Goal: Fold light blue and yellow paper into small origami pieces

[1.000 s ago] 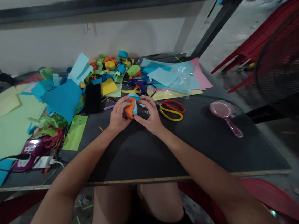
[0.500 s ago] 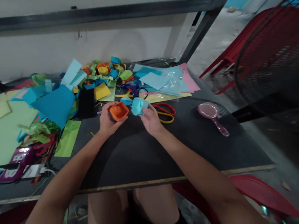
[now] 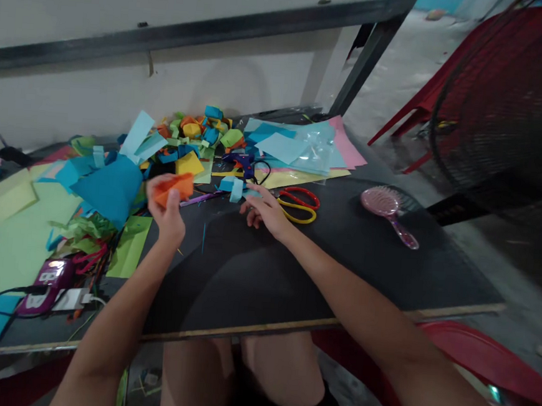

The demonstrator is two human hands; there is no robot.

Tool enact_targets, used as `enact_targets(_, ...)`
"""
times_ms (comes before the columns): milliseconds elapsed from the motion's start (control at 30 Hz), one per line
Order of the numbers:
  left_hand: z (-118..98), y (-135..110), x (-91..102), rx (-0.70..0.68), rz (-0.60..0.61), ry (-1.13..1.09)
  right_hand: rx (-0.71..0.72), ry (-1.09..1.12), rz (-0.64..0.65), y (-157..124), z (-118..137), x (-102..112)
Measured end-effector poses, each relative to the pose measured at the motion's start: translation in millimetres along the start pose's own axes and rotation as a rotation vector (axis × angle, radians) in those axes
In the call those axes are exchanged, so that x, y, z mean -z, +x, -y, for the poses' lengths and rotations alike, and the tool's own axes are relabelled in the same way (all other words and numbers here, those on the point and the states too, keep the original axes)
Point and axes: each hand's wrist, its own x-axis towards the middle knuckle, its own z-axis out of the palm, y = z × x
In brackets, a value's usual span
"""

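Note:
An orange folded paper cup point(image 3: 181, 186) is pinched in my left hand point(image 3: 167, 210), raised over the table and turned with its side toward me. My right hand point(image 3: 268, 212) hovers low over the black tabletop, fingers apart. By its fingertips lies a light blue folded paper piece point(image 3: 237, 190); whether they touch is hard to tell. Just right of that hand are scissors point(image 3: 301, 205) with one red and one yellow handle. Behind it sits a dark blue glue gun point(image 3: 241, 161), its cord curling beside it.
Colourful folded paper pieces point(image 3: 192, 129) are heaped at the back, with blue and pink sheets point(image 3: 298, 146) to their right. A blue paper cone point(image 3: 107, 190), green sheets and a purple device point(image 3: 46, 285) lie left. A pink hairbrush point(image 3: 383, 205) and a fan point(image 3: 504, 102) are right.
My left hand has moved left and tilted the orange paper cup. My right hand has let go of the light blue paper piece, which now rests on the table, and its fingers have spread.

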Motion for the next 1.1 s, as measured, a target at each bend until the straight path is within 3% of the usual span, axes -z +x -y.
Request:
enact_targets(100,3.4,-12.5,-7.5,-0.158,0.397,0.204,0.153,0.031,-0.049,-1.3,-4.6,-1.5)
enact_targets(133,2.5,-15.9,-10.6,-0.213,0.485,0.304,0.190,0.037,-0.061,-1.3,-5.9,-0.8)
enact_targets(200,-2.1,-16.8,-13.7,-0.290,0.534,0.426,0.243,0.064,-0.096,-0.7,-8.2,1.5)
enact_targets(367,-10.5,18.6,12.4,-0.206,0.231,0.631,0.305,0.089,-0.102,1.2,-14.2,3.5)
enact_targets(433,-4.9,37.5,28.3,-0.120,0.200,0.703,0.341,0.066,-0.057,-0.3,-15.9,1.1)
enact_targets(567,14.3,61.2,39.3,-0.079,0.366,0.868,0.379,-0.053,0.022,-7.5,-16.6,-4.4)
enact_targets(700,25.8,72.6,18.8,-0.101,0.564,1.071,0.429,-0.248,0.058,-14.3,-16.5,-5.1)
enact_targets(833,30.6,89.5,-5.8,-0.059,0.578,1.110,0.473,-0.310,0.049,-17.0,-17.3,-2.2)
enact_targets(933,30.6,109.1,-11.0,0.105,0.445,0.991,0.469,-0.313,0.013,-17.3,-17.3,-0.4)
enact_targets(1100,18.5,154.3,13.5,0.132,0.182,0.788,0.468,-0.311,0.042,-15.1,-17.4,-0.4)
